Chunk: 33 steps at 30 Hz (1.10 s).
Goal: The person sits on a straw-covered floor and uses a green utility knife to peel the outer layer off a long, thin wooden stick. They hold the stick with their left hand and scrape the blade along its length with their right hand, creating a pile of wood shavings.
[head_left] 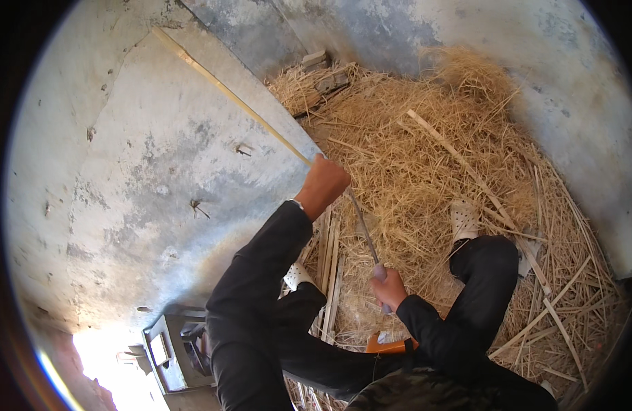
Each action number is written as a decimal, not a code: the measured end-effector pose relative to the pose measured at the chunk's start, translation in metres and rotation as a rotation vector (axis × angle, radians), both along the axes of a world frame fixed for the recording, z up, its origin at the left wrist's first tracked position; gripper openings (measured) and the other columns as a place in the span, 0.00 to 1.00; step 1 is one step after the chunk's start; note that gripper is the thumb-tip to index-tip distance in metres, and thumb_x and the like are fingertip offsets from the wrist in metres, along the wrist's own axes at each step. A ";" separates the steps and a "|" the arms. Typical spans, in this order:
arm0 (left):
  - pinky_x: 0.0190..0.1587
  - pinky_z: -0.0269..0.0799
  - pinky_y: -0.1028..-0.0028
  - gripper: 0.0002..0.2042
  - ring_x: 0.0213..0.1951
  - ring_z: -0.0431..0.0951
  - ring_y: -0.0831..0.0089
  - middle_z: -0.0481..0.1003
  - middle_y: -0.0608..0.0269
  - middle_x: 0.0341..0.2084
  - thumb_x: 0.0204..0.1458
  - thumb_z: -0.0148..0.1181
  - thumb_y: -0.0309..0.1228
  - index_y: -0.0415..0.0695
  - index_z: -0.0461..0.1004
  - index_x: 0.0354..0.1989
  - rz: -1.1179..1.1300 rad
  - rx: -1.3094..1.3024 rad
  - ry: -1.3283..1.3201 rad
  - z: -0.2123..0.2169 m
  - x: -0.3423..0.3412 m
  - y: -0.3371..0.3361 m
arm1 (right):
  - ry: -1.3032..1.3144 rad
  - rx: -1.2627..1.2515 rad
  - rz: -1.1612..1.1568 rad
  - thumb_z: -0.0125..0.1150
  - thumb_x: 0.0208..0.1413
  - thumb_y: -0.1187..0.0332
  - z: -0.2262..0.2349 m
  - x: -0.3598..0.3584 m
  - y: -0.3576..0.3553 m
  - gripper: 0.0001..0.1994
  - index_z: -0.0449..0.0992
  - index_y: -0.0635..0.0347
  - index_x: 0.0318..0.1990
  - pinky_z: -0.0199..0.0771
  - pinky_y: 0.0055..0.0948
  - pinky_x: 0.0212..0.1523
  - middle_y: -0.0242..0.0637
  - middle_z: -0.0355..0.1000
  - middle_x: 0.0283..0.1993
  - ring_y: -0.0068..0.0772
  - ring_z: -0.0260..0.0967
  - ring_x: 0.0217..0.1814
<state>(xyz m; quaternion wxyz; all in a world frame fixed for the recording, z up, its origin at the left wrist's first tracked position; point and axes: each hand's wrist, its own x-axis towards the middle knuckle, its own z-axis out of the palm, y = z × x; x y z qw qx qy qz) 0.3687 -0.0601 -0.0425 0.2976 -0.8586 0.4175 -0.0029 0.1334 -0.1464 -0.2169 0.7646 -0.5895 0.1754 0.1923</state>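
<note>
My left hand (324, 185) is closed around the lower end of a long pale bamboo strip (244, 106), which slants up to the left in front of the wall. In my right hand (391, 289), lower and to the right, is the thick greyish handle of a long knife (364, 229) with a narrow dark blade. The blade points up and left, its upper end reaching my left fist. Where blade and strip meet is hidden by that fist.
Straw-like shavings (398, 171) cover the floor, with a long bamboo piece (460, 161) across them. More split strips (328, 274) lie between my legs. An orange object (391, 344) sits beneath my right arm. Weathered walls (145, 137) stand left and behind; a grey box-like thing (172, 353) is lower left.
</note>
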 end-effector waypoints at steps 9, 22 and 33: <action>0.61 0.54 0.56 0.32 0.59 0.62 0.62 0.59 0.50 0.58 0.51 0.65 0.38 0.36 0.59 0.61 -0.231 -1.357 -0.814 0.107 -0.053 0.035 | -0.027 0.020 -0.080 0.56 0.53 0.71 -0.003 0.002 -0.005 0.08 0.69 0.69 0.33 0.62 0.33 0.12 0.38 0.65 0.17 0.30 0.63 0.11; 0.15 0.47 0.80 0.25 0.13 0.50 0.84 0.53 0.73 0.13 0.65 0.36 0.51 0.47 0.56 0.19 0.134 -2.466 -0.036 0.017 0.016 0.001 | -0.082 -0.113 0.096 0.56 0.54 0.69 0.021 0.001 -0.014 0.11 0.70 0.70 0.38 0.63 0.34 0.14 0.39 0.66 0.18 0.30 0.64 0.12; 0.17 0.43 0.79 0.26 0.15 0.46 0.85 0.51 0.74 0.13 0.63 0.41 0.54 0.47 0.56 0.19 0.079 -2.719 0.207 0.026 0.007 0.003 | -0.011 -0.230 0.124 0.57 0.53 0.69 0.007 0.018 -0.001 0.13 0.71 0.71 0.42 0.71 0.36 0.33 0.43 0.71 0.29 0.37 0.72 0.31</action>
